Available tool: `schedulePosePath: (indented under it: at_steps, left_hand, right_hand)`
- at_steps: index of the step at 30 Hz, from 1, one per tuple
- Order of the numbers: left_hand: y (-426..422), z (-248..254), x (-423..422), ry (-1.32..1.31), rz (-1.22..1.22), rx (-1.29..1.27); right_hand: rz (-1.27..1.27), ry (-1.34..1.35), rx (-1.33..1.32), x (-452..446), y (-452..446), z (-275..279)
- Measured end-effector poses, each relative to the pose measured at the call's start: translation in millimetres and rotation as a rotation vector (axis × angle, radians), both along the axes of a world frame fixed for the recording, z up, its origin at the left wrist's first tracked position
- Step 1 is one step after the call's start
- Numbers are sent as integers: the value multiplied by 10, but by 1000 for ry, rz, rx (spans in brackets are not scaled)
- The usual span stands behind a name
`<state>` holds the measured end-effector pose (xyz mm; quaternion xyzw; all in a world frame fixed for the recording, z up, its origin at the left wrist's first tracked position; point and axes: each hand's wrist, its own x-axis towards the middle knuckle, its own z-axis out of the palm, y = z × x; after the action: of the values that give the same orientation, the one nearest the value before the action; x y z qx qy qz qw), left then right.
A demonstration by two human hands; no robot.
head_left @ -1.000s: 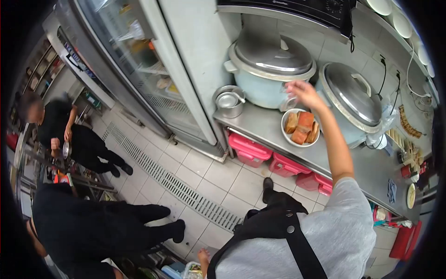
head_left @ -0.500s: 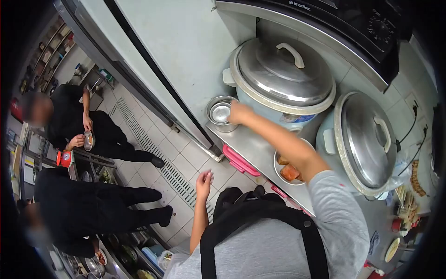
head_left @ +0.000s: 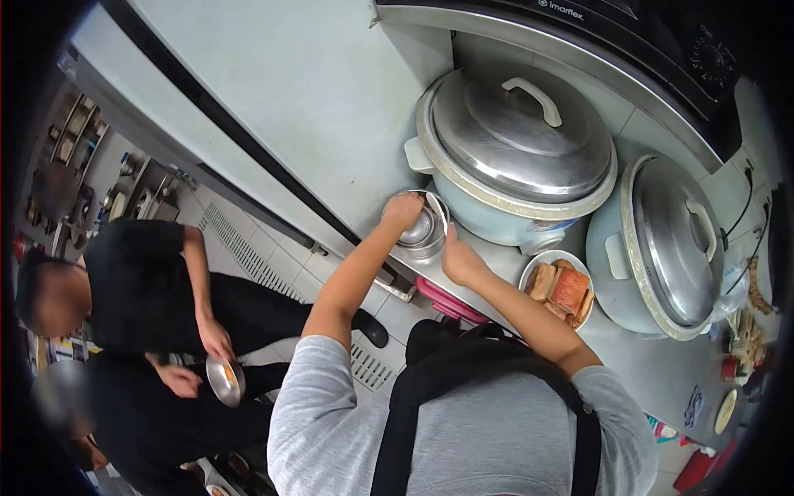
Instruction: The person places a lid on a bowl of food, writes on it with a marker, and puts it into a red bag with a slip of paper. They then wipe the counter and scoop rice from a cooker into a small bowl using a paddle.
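Observation:
My left hand (head_left: 403,211) is closed at the rim of a small metal bowl (head_left: 421,228), which sits in or over a larger round metal container (head_left: 428,249). Its fingertips are partly hidden. My right hand (head_left: 463,259) grips a pale, flat paddle (head_left: 437,210) that slants across the right side of the bowl. Beside my right forearm stands a white-rimmed bowl (head_left: 532,264) filled with brown and reddish chunks of food (head_left: 568,289). Behind both hands is a large rice cooker (head_left: 496,217) with its domed metal lid on.
A second lidded rice cooker (head_left: 610,285) stands to the right on the steel counter (head_left: 633,364). Something pink (head_left: 447,299) shows under the counter edge. A tall pale cabinet (head_left: 314,107) borders the left. Two co-workers in black stand there, one holding a metal bowl (head_left: 225,382).
My left hand has risen from beside my body to the small bowl. My right hand has left the bowl's rim and now holds the paddle. A co-worker with a bowl has come closer.

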<state>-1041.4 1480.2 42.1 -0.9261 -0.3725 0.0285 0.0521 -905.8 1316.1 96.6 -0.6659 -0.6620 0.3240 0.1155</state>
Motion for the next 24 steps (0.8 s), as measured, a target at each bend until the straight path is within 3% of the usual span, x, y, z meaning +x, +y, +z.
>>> schedulePosePath:
  at_steps: [5, 12, 21, 24]
  left_hand:
    - [157, 131, -7, -25, -18, -118]
    - [190, 245, -211, -60, 59, -355]
    - [227, 107, -347, -207, 68, -311]
    - [129, 306, -323, -234, 109, -321]
  right_hand:
    - [-95, 105, 148, -23, -63, 40]
    - [-95, 106, 140, -138, -23, -65]
    - [-122, 220, 302, -199, -34, -186]
    - [-126, 243, 315, -184, -65, -165]
